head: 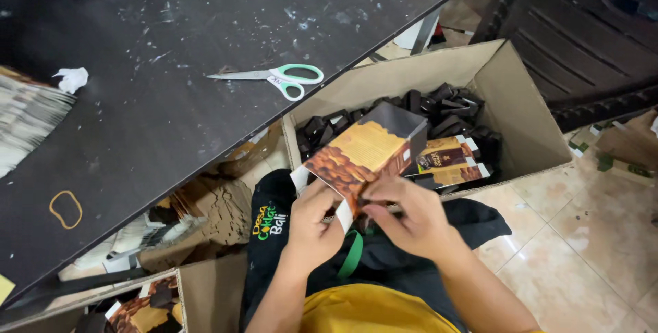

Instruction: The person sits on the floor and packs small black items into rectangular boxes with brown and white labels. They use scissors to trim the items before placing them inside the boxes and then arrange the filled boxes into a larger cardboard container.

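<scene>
1. Folding in both hands is a small printed carton, held up in front of the person's lap and just over the near rim of the big cardboard box.
2. It is looking light and thin-walled, stiff along its creases but easy to crush or tear at the flaps, so the safest hold is probably at the folded edges and corners, not the flat printed faces.
3. The carton is showing a brown and orange print, a dark upper panel standing open, and white tabs at its lower end.
4. The left hand is pinching the carton's lower corner by a white tab, fingers curled under it.
5. The right hand is pressing its fingertips against the carton's bottom edge, fingers bent and close together.
6. Behind the carton, the cardboard box is holding many dark folded cartons and a few printed ones.
7. Farther from the carton, up and to its left, green-handled scissors are lying on the dark surface; a rubber band is lying far left.
</scene>
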